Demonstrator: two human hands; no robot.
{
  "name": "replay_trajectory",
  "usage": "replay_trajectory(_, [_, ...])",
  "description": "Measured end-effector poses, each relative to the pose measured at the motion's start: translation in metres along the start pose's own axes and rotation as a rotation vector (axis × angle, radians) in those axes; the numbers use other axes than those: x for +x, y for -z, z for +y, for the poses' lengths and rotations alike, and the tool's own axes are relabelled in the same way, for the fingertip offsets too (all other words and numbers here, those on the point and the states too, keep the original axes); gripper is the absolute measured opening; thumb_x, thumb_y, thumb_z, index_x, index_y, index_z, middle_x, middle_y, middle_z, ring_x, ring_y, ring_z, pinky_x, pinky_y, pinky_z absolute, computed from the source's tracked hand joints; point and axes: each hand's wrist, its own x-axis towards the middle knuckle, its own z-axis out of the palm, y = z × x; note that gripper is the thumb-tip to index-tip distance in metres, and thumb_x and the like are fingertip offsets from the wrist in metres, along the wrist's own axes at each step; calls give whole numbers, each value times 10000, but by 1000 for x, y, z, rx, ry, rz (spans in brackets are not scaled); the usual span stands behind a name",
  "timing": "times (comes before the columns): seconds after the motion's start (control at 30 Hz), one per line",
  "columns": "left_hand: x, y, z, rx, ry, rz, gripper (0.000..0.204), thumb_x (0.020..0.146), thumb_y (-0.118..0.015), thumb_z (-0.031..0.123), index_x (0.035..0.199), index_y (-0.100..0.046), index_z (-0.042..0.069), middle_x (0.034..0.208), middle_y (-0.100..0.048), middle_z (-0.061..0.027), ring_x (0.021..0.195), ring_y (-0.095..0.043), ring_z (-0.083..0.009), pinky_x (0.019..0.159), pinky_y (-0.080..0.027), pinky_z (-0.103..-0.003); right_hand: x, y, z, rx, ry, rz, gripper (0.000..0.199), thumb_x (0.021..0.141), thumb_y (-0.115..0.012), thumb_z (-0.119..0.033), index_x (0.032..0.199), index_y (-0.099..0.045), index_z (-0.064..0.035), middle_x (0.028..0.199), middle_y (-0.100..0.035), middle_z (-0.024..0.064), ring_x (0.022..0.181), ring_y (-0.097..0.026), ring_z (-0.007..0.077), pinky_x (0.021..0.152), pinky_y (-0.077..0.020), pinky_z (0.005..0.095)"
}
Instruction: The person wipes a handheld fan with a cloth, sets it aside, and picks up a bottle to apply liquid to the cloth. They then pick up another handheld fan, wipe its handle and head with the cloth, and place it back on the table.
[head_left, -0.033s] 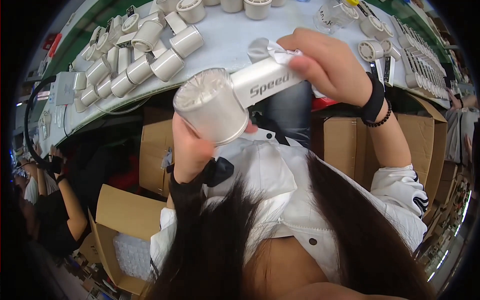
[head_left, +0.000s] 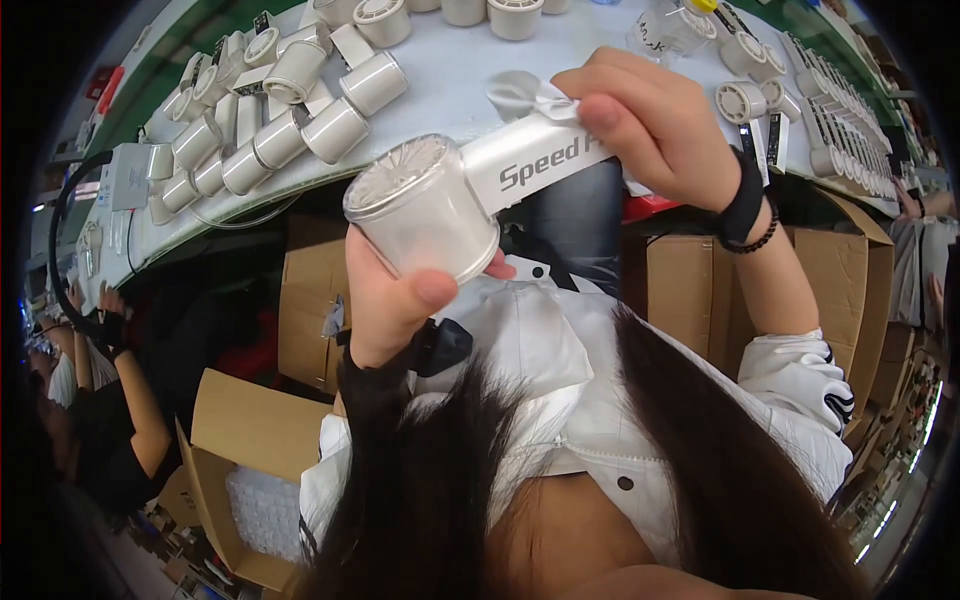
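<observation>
A white handheld fan (head_left: 425,225), with a drum-shaped head and a flat handle bearing grey lettering, is held up between my hands in front of my chest. My left hand (head_left: 392,305) is closed round the underside of the head, thumb along the near side. My right hand (head_left: 660,130) pinches a white cloth (head_left: 518,95) against the far end of the handle, its fingers folded over the top edge. One loose end of the cloth sticks out to the left above the handle. Ribs show on the head's upper-left face.
Many similar fans (head_left: 280,140) lie grouped on the white table (head_left: 440,75), with more in rows at the right (head_left: 840,110). A clear bottle with a yellow cap (head_left: 672,30) stands at the back. Open cardboard boxes (head_left: 250,420) flank me. Another person's arm (head_left: 145,415) shows at far left.
The fan's head has tilted slightly. My left thumb has shifted right across its lower side, and my right hand has moved up a little with the cloth.
</observation>
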Motion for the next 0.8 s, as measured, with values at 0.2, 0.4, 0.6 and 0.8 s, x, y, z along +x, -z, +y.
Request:
replay_trajectory(0.2, [-2, -30, 3, 26, 7, 158, 736, 735, -589, 470, 1188, -420, -86, 969, -579, -193, 738, -632, -241, 468, -536, -344, -3, -45, -51, -253, 109, 338, 272, 876, -497, -234, 1008, -670, -71, 1061, -645, 61, 1084, -512, 283, 991, -269, 392])
replay_trajectory(0.4, [-7, -7, -7, -5, -89, 20, 719, 712, -603, 437, 1184, -413, -72, 939, -579, -192, 629, -608, -211, 395, -489, -310, 0, -55, -57, -330, -198, 450, 305, 869, -456, -209, 1076, -664, -124, 1109, -636, 43, 1218, -412, 286, 1079, -56, 422])
replay_trajectory(0.6, [-5, -4, -13, 76, -179, 53, 703, 699, -613, 445, 1157, -434, -58, 892, -580, -193, 588, -594, -206, 375, -469, -296, 10, -56, -36, -354, -282, 517, 314, 875, -427, -210, 1033, -683, -119, 1045, -661, 52, 1197, -437, 280, 1082, -44, 394])
replay_trajectory(0.8, [-11, -1, -15, -61, -78, -12, 722, 699, -617, 464, 1166, -432, -55, 884, -577, -203, 595, -599, -217, 388, -480, -306, 2, -49, -13, -257, -153, 497, 278, 898, -457, -188, 999, -671, -43, 938, -677, 58, 1070, -527, 268, 1002, -262, 354])
